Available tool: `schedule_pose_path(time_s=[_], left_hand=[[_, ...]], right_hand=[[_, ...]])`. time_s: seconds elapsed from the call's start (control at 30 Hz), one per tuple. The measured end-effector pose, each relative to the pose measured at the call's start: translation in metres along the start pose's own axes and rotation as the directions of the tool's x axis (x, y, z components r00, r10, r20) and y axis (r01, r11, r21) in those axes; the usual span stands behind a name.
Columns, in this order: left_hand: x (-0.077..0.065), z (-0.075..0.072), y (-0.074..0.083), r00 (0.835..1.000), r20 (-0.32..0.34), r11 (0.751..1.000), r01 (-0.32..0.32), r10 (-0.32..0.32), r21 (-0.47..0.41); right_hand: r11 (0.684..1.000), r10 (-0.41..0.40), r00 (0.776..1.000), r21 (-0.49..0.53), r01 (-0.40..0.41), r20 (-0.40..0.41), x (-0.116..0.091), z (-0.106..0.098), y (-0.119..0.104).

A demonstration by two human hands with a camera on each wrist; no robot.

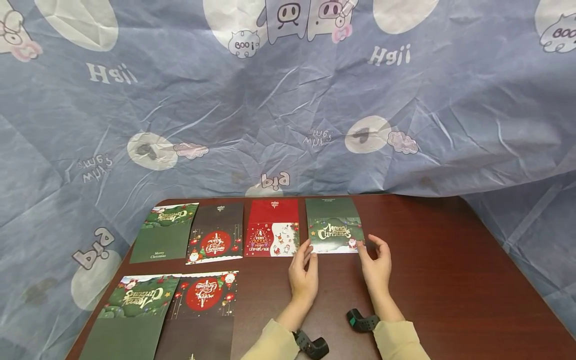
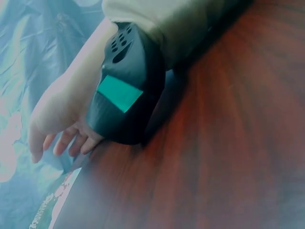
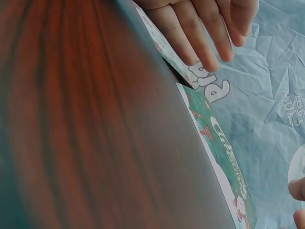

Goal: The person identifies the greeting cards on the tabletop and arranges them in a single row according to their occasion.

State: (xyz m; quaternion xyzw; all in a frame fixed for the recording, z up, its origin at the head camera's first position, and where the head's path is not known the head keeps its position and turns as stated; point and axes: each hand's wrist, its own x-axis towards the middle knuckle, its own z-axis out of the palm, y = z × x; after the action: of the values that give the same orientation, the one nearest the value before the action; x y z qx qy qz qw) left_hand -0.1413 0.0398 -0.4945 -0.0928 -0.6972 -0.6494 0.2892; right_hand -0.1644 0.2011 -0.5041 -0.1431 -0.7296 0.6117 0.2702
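An unfolded green Merry Christmas card [image 1: 335,232] lies at the back of the table, its printed half toward me. My left hand [image 1: 304,276] is at its near left corner, fingers extended and loosely bent; contact is unclear. At the near right corner is my right hand [image 1: 377,267], its thumb by the printed Santa and its fingers loosely curved, pinching nothing. In the left wrist view my right hand [image 2: 59,107] hangs with fingers pointing down. The right wrist view has my left hand [image 3: 200,26] above a neighbouring card's edge.
Left of the green card lie a red-and-white card [image 1: 272,240], a dark card [image 1: 215,240] and another green card [image 1: 164,235]. Nearer me are a green card [image 1: 130,320] and a dark card [image 1: 202,305]. Blue patterned cloth [image 1: 288,110] hangs behind the brown table [image 1: 450,280].
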Motion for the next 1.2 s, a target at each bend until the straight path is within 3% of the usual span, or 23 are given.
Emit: schedule_pose_path(time_s=[0.1, 0.23, 0.6, 0.83, 1.1, 1.2], left_hand=[[-0.003, -0.007, 0.017, 1.0, 0.018, 1.0, -0.003, 0.003, 0.001], [-0.007, -0.013, 0.026, 0.999, 0.037, 1.0, -0.007, 0.007, -0.005], [-0.024, -0.026, 0.034, 0.991, 0.121, 0.999, -0.049, 0.051, -0.024], [-0.033, -0.037, 0.041, 0.986, 0.163, 0.998, -0.041, 0.048, -0.043], [-0.039, -0.056, 0.047, 0.987, 0.158, 0.999, -0.029, 0.033, -0.028], [-0.04, -0.064, 0.047, 0.988, 0.152, 0.999, -0.026, 0.029, -0.025]], right_hand=[[1.0, -0.001, 1.0, -0.005, 0.001, 0.001, -0.003, 0.001, -0.001], [1.0, -0.017, 1.0, -0.014, 0.017, -0.008, -0.007, 0.002, -0.003], [1.0, -0.018, 1.0, -0.021, 0.018, 0.011, -0.022, 0.006, -0.006], [0.998, -0.053, 0.997, -0.013, 0.054, 0.055, -0.034, 0.009, -0.012], [0.998, -0.063, 0.992, 0.012, 0.062, 0.112, -0.054, 0.013, -0.046], [1.0, -0.031, 0.99, 0.01, 0.03, 0.139, -0.056, 0.015, -0.04]])
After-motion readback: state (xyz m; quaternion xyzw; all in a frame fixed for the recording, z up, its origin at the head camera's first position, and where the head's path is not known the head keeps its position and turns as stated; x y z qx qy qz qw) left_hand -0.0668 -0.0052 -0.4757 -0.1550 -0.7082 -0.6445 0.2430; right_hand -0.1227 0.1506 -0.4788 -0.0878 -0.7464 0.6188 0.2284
